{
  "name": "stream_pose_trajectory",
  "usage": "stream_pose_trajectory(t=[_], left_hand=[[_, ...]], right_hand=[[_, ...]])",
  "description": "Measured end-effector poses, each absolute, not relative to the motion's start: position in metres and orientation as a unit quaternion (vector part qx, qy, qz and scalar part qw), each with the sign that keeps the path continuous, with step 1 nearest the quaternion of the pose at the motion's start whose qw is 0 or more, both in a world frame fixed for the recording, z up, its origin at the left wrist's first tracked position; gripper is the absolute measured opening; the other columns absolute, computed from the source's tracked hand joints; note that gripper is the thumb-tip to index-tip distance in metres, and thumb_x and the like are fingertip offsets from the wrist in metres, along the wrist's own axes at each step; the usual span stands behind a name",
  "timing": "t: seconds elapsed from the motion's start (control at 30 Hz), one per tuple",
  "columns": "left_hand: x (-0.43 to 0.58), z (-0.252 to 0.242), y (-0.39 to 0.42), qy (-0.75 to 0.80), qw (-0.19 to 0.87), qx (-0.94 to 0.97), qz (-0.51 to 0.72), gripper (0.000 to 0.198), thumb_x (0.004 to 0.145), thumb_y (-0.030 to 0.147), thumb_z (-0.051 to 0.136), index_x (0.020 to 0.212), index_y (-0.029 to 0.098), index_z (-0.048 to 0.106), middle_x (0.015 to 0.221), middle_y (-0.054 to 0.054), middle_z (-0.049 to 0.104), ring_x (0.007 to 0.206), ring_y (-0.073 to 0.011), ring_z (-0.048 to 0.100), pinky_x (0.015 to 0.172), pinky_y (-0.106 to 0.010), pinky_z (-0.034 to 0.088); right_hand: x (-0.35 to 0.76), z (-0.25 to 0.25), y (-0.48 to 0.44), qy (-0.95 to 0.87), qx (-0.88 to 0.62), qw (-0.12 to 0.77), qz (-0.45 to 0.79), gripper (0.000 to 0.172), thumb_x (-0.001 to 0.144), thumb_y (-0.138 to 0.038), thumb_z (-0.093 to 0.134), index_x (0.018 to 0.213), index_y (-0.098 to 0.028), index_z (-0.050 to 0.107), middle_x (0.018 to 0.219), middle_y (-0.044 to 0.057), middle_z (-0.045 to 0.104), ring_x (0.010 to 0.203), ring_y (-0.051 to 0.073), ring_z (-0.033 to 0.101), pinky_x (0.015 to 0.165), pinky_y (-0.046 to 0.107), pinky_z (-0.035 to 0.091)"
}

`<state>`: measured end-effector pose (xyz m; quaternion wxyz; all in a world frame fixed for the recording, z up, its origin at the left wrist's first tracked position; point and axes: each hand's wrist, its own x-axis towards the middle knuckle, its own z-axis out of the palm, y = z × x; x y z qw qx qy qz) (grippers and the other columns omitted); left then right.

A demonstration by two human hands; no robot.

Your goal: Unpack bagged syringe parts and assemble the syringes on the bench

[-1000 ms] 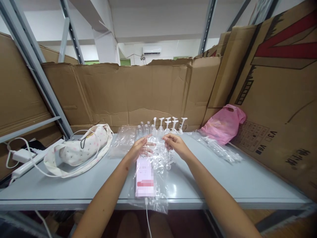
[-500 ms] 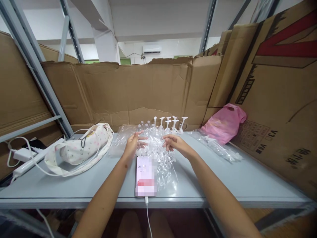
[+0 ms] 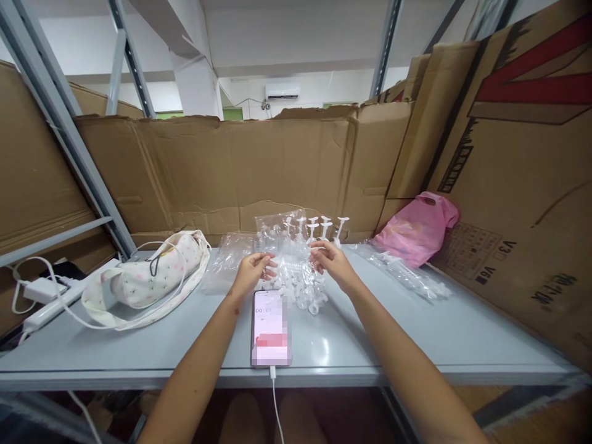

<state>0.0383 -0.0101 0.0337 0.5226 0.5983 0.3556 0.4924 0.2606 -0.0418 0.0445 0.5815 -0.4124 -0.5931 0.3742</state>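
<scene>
A clear plastic bag (image 3: 280, 221) stands up between my hands, its top edge against the pump heads behind. My left hand (image 3: 253, 272) has its fingers curled at the bag's left side. At the opposite side, the bent fingers of my right hand (image 3: 333, 264) are on the film; the exact contact is blurred. Beneath and in front lies a heap of small white and clear plastic parts (image 3: 311, 295). Several white pump heads (image 3: 325, 226) stand upright at the back, partly seen through the film. Clear bottles show faintly behind the bag.
A phone (image 3: 271, 327) with a charging cable lies at the front. Flattened clear bags (image 3: 226, 262) and a floral cloth bag (image 3: 157, 277) are on the left. A pink plastic bag (image 3: 416, 228) and packed clear tubes (image 3: 411, 279) lie right. Cardboard (image 3: 240, 166) walls the grey table (image 3: 370, 364).
The clear bag has flipped from hanging toward the front to standing up at the back, uncovering the parts heap. My left hand's fingers have curled in; my right hand has risen slightly.
</scene>
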Motion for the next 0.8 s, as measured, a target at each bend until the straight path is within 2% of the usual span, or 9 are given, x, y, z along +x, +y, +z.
stream_pose_trajectory(t=[0.13,0.23,0.4,0.6,0.73,0.8], left_hand=[[0.034,0.036,-0.008,0.368,0.504,0.578,0.526,0.047,0.07,0.048,0.064,0.1,0.012,0.058,0.083,-0.01,0.068,0.053,-0.012,0.063,0.044,-0.02,0.046],[0.034,0.037,-0.012,0.368,0.522,0.589,0.495,0.046,0.07,0.049,0.064,0.098,0.013,0.058,0.08,-0.009,0.068,0.054,-0.0133,0.063,0.046,-0.02,0.046],[0.039,0.034,-0.014,0.362,0.499,0.611,0.497,0.038,0.064,0.042,0.07,0.086,0.013,0.059,0.074,-0.007,0.067,0.057,-0.0142,0.063,0.049,-0.021,0.046],[0.021,0.045,-0.006,0.389,0.485,0.549,0.559,0.031,0.067,0.04,0.064,0.083,0.015,0.055,0.071,-0.002,0.063,0.051,-0.0106,0.059,0.048,-0.021,0.046],[-0.019,0.061,0.007,0.448,0.466,0.52,0.558,0.02,0.071,0.033,0.055,0.08,0.015,0.053,0.067,-0.002,0.061,0.052,-0.0103,0.058,0.049,-0.021,0.046],[-0.04,0.068,0.015,0.502,0.419,0.507,0.562,0.014,0.071,0.028,0.05,0.078,0.016,0.052,0.062,0.0,0.057,0.044,-0.0084,0.052,0.043,-0.019,0.04]], right_hand=[[0.259,0.042,-0.041,-0.628,-0.42,0.523,0.395,0.035,0.063,-0.044,0.07,0.078,-0.017,0.055,0.053,-0.004,0.054,0.044,0.01,0.049,0.043,0.024,0.035],[0.259,0.04,-0.039,-0.605,-0.427,0.568,0.358,0.033,0.065,-0.047,0.067,0.073,-0.017,0.055,0.05,-0.005,0.051,0.042,0.009,0.045,0.042,0.024,0.034],[0.259,0.038,-0.036,-0.587,-0.422,0.613,0.318,0.034,0.068,-0.049,0.064,0.08,-0.018,0.058,0.058,-0.002,0.058,0.043,0.009,0.048,0.043,0.024,0.035],[0.264,0.042,-0.04,-0.603,-0.417,0.605,0.312,0.04,0.072,-0.051,0.06,0.094,-0.018,0.058,0.067,0.001,0.062,0.048,0.012,0.056,0.047,0.026,0.04],[0.272,0.042,-0.041,-0.623,-0.481,0.583,0.203,0.033,0.077,-0.048,0.056,0.092,-0.019,0.06,0.069,0.003,0.063,0.059,0.015,0.058,0.056,0.029,0.042],[0.272,0.04,-0.04,-0.67,-0.502,0.532,0.126,0.027,0.079,-0.043,0.055,0.092,-0.02,0.061,0.075,0.004,0.065,0.07,0.018,0.059,0.061,0.031,0.043]])
